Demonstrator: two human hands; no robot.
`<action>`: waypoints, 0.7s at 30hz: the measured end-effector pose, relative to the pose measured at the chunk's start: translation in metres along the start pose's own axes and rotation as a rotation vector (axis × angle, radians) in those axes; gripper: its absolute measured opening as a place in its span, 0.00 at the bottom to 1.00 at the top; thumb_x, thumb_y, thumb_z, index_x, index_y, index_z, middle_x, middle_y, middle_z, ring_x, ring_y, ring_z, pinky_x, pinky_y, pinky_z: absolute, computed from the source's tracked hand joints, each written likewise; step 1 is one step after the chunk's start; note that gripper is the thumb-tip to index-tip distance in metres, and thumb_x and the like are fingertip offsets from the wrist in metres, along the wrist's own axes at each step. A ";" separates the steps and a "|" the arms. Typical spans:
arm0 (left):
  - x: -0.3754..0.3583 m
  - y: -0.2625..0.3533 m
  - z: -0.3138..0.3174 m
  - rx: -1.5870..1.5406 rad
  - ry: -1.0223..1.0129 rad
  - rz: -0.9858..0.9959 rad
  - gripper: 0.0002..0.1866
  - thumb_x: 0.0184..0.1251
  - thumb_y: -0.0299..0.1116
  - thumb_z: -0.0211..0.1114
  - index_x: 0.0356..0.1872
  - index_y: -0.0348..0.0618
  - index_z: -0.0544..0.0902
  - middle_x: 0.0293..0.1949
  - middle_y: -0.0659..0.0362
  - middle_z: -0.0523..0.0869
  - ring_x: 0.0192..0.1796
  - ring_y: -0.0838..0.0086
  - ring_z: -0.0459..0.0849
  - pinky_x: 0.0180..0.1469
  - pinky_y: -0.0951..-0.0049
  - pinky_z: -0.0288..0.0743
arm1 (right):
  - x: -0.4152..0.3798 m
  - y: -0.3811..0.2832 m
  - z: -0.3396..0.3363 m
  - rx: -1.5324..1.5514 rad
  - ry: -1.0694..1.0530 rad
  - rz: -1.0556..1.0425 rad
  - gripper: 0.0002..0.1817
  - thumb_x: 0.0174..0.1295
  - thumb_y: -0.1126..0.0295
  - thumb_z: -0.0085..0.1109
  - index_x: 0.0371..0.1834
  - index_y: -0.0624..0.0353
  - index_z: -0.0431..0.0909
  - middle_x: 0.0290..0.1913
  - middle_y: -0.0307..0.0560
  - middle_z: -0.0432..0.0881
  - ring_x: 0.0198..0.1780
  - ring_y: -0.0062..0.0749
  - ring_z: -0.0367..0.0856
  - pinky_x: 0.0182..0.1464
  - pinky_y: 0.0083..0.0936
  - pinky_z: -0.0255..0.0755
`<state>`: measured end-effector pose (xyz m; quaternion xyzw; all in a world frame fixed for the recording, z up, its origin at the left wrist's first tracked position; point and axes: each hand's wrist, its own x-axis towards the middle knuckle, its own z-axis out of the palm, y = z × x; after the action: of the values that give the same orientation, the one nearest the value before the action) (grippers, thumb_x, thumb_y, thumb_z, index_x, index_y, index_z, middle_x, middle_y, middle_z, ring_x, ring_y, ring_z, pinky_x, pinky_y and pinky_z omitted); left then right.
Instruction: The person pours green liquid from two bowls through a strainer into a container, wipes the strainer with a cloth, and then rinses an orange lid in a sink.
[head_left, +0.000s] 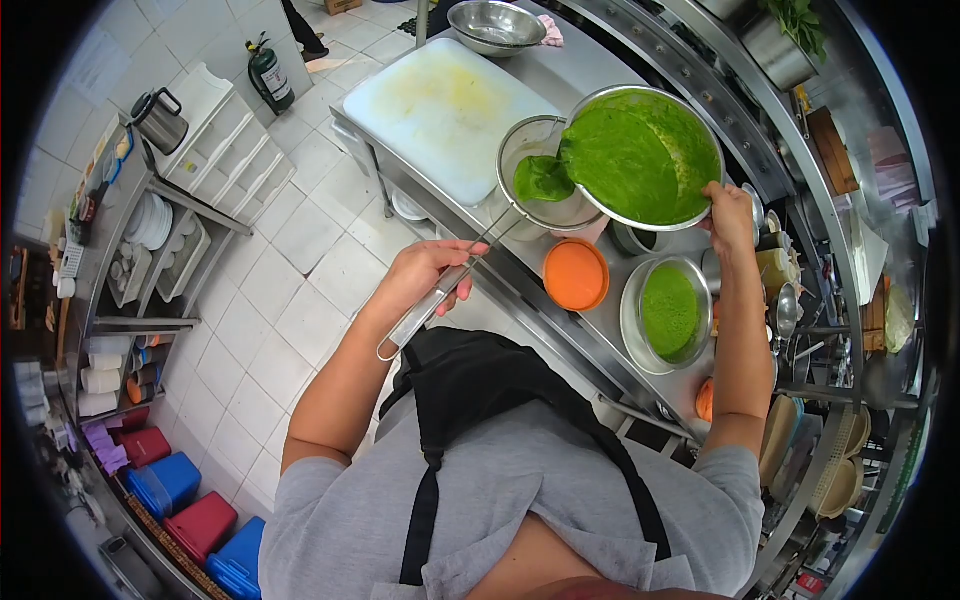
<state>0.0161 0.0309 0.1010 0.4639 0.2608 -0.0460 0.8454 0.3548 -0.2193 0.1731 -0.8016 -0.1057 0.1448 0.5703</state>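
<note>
My left hand (pixel 437 275) is closed round the metal handle of a round strainer (pixel 512 150), whose mesh bowl is held out over the counter. A patch of green puree (pixel 543 180) lies in the mesh. With my right hand (pixel 728 212) I grip the rim of a steel bowl (pixel 722 150), tilted toward the strainer. Thick green puree (pixel 640 155) coats its inside and runs over the lip into the mesh. What stands under the strainer is mostly hidden. Nearer me are an orange container (pixel 576 274) and a steel bowl of lighter green liquid (pixel 670 310).
A white cutting board (pixel 440 115) with yellow stains lies left on the steel counter. Behind it sits an empty steel bowl (pixel 497 28). Shelves with utensils and pans line the right. A fire extinguisher (pixel 270 76) and a shelf rack (pixel 160 325) stand at left.
</note>
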 end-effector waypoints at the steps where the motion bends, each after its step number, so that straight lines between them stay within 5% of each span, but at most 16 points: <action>1: 0.000 0.000 0.000 0.005 0.002 -0.002 0.21 0.70 0.30 0.47 0.60 0.31 0.74 0.15 0.58 0.77 0.08 0.79 0.66 0.10 0.79 0.59 | 0.000 0.000 -0.001 -0.005 0.002 -0.001 0.08 0.60 0.74 0.51 0.31 0.69 0.77 0.29 0.54 0.84 0.25 0.35 0.85 0.26 0.33 0.84; 21: 0.002 -0.002 -0.001 -0.017 -0.006 0.002 0.21 0.70 0.30 0.47 0.59 0.30 0.74 0.15 0.57 0.77 0.08 0.77 0.66 0.11 0.79 0.60 | 0.004 0.006 -0.006 -0.014 0.007 -0.006 0.08 0.60 0.73 0.51 0.32 0.68 0.77 0.30 0.53 0.84 0.26 0.34 0.85 0.26 0.31 0.84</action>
<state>0.0162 0.0309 0.0981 0.4567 0.2582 -0.0440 0.8502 0.3608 -0.2249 0.1691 -0.8059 -0.1072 0.1398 0.5653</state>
